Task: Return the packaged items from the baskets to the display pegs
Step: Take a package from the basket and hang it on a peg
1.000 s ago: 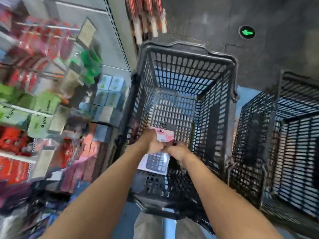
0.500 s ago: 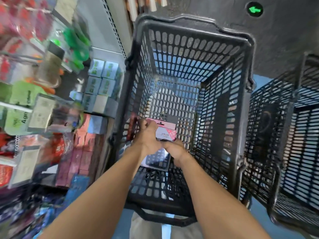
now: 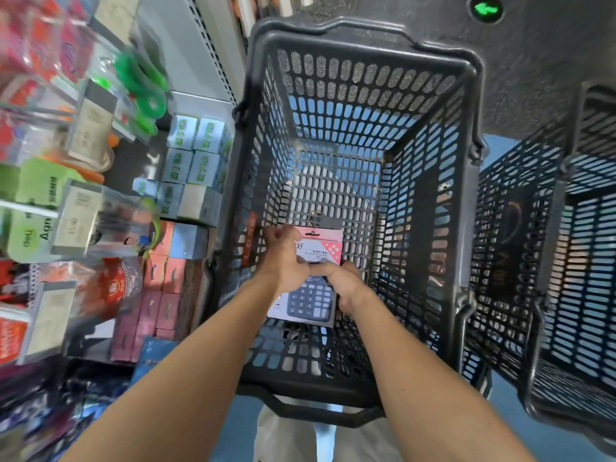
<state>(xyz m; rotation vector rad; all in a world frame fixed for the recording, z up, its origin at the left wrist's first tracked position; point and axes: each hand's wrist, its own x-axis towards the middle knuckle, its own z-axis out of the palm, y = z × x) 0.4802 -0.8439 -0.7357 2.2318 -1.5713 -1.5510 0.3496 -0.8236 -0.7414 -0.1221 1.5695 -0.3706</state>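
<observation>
A packaged calculator (image 3: pixel 313 300) with a pink header card sits low inside the black mesh basket (image 3: pixel 360 35) in the middle of the view. My left hand (image 3: pixel 283 258) grips the package's upper left side. My right hand (image 3: pixel 343 285) grips its right edge, fingers curled over the front. Both forearms reach down into the basket. The display pegs (image 3: pixel 40 208) on the left carry hanging packets and price tags, blurred.
A second black mesh basket (image 3: pixel 550 295) stands to the right. Stacked small boxes (image 3: pixel 196 151) and pink boxes (image 3: pixel 166 281) fill the lower shelves at left. A green arrow marker (image 3: pixel 486 9) glows on the dark floor beyond the baskets.
The view has shifted so the basket looms larger and more central. Both hands keep holding the calculator package, now slightly higher inside the basket.
</observation>
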